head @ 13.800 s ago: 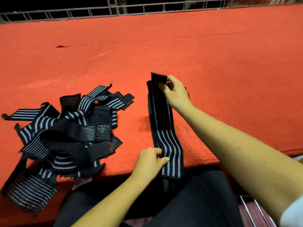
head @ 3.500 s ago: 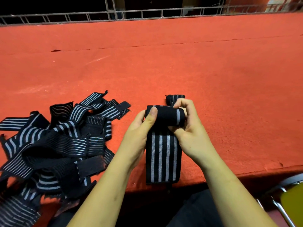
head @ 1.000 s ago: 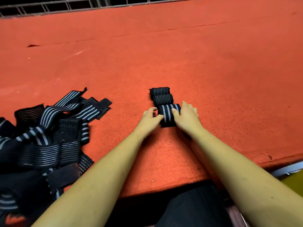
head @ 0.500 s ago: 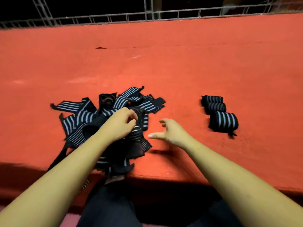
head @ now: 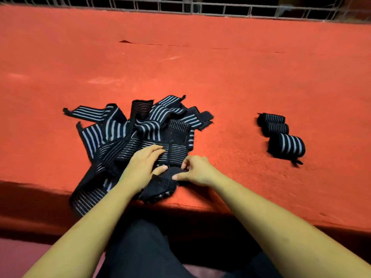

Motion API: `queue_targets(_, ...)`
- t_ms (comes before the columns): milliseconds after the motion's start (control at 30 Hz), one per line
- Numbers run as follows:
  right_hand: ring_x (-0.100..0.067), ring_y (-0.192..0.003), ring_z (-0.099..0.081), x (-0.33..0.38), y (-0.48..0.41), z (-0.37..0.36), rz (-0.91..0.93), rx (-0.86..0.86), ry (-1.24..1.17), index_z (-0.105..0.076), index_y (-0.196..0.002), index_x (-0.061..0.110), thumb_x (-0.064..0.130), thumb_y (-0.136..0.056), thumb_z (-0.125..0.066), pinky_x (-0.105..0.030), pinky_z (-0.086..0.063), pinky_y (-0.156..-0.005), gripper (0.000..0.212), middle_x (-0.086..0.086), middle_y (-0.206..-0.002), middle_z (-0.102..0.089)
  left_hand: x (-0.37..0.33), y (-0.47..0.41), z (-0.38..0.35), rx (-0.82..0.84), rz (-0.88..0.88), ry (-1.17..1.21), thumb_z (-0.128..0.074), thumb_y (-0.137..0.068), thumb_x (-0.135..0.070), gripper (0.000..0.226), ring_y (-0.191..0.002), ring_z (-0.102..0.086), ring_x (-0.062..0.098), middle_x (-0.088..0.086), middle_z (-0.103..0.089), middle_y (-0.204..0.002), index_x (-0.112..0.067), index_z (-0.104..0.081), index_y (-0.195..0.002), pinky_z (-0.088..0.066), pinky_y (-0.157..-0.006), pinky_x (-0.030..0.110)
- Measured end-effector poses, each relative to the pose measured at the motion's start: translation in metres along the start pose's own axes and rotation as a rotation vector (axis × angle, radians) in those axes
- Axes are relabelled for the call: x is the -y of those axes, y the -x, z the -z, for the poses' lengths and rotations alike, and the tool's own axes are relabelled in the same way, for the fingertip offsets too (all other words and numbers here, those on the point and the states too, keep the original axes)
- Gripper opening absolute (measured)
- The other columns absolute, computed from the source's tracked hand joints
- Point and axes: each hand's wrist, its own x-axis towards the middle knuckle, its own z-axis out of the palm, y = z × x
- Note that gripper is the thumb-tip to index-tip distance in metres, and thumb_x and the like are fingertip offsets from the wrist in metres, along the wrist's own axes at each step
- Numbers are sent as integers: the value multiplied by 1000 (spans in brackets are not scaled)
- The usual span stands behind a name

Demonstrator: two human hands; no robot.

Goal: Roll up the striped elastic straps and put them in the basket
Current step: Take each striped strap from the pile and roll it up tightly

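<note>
- The pile of striped elastic straps [head: 138, 133] sits left of centre in the frame. It's all tangled up, black with pale stripes, some wide and some thin. Its lower-left part droops over the near edge of the table.
- On the near side of the pile there's one loose strap [head: 160, 185], mostly showing its dark side, and both hands are on it.
- Left hand [head: 143, 167]: the fingers [head: 155, 150] are laid out pretty straight on top of the pile, with the thumb lying against the top edge of the loose strap. It looks more like pressing than an actual grab.
- Right hand [head: 198, 170]: the fingers are curled in, with thumb and fingertips pinching the right corner of that same loose strap.
- Over at the right of the frame, well apart from the pile, three rolled straps [head: 281, 135] lie in a row, touching each other. The two farther ones are small with thin stripes. The nearest is fatter with wide stripes and has a little tab [head: 297, 162] poking out at its lower right.
- Everything's on a red carpeted table [head: 220, 73] that fills most of the frame.
- A metal railing [head: 200, 6] runs along the top edge, and it's dark behind it.
- At the bottom of the frame, bare forearms come in with dark trousers [head: 140, 249] between them.
</note>
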Motion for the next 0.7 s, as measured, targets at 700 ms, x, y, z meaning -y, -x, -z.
queue_targets(700,-32,-63,-61,-6,10,58,-31,-280,-952,-42,-68,19,3,-94,-55,-49,-59,-63,34,-11,-74,-50,-39,-56,14,-96,281,715,-40,-106,-35,33,-140,-38,7,-9,-54,-141,-26,-62,-129,-22,-118,23)
